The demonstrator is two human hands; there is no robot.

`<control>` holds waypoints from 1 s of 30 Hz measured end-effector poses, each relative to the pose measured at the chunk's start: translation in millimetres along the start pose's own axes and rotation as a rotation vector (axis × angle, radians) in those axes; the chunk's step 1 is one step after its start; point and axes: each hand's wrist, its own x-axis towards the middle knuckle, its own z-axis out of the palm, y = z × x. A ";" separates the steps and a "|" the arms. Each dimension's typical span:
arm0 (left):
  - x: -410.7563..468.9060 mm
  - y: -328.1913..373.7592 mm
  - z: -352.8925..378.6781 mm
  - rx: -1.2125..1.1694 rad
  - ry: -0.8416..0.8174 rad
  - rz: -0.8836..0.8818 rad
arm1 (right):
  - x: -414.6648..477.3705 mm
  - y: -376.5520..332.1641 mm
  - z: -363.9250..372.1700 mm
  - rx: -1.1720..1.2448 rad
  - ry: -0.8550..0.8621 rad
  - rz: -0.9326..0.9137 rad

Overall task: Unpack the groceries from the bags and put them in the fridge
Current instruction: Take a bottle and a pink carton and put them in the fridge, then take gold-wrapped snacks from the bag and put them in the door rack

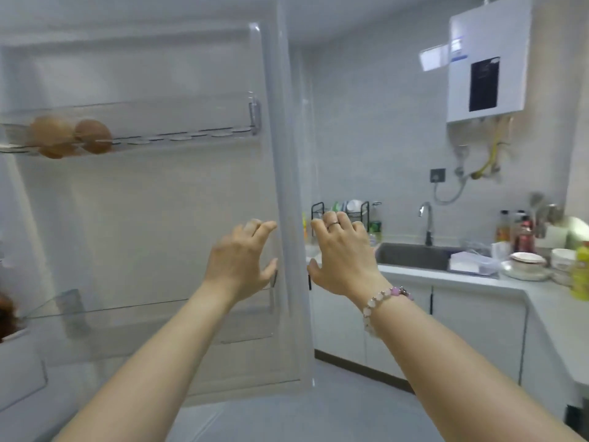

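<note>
Head cam, kitchen: my two bare hands are up at the free edge of the open fridge door (288, 186), one on each side of it. My left hand (240, 260) sits on the inner side, fingers spread and loose, thumb near the edge, gripping nothing. My right hand (342, 250) is on the outer side, fingers curled toward the edge w/ a ring on one finger and a beaded bracelet (384, 299) at the wrist; can't tell if either hand actually touches the door, tho both are just beside it. Neither holds anything.

The door is white, seen from its inner face, blurred. Its upper clear door shelf (178, 135) runs across w/ a row of round egg cut-outs; three brown eggs (71, 135) sit at its left end, the rest of the holes bare. A lower clear door bin (153, 317) looks bare. At far left a dark brown thing is cut off by the frame, too blurred to name.

Right of the door: white counter (516, 287) w/ a steel sink (414, 255) and faucet (427, 223), a dish rack (347, 215) behind my right hand, stacked bowls (527, 261), bottles and a yellow-green bottle (580, 272) at far right. A white water heater (487, 62) hangs on the tiled wall above.
</note>
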 end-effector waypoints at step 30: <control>123.6 567.5 133.0 -0.786 -0.015 0.815 | -321.4 420.1 -99.5 -0.605 -0.355 1.013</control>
